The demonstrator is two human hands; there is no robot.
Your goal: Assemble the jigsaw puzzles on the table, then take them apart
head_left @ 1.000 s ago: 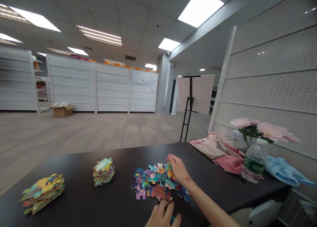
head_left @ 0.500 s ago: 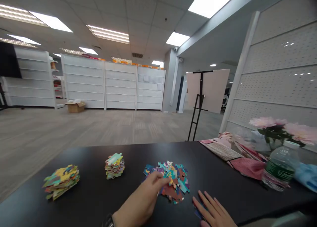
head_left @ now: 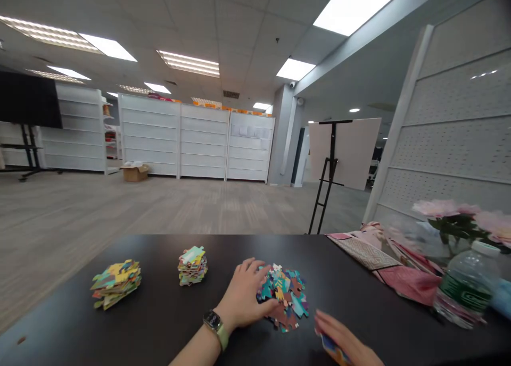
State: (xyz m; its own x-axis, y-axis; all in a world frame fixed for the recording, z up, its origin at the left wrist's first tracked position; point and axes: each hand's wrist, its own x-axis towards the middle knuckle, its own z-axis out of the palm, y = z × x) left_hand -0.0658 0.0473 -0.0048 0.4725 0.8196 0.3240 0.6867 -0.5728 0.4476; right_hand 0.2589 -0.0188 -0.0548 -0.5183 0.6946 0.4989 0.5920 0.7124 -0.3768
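On the dark table, a loose heap of colourful jigsaw puzzle pieces lies in the middle. My left hand, with a smartwatch on its wrist, rests spread against the heap's left side, touching pieces. My right hand sits near the front edge, to the heap's lower right, with its fingers curled over a multicoloured puzzle piece. Further left stand a tall stack of puzzle pieces and a wider stack.
To the right lie a patterned pink cloth, a plastic water bottle, pink flowers and a blue cloth. Beyond the table's far edge are a perforated partition, a black easel, white shelving and a cardboard box.
My left hand has come up from the front edge to the heap's left side. My right hand has left the heap and moved to the front right. The view has panned.
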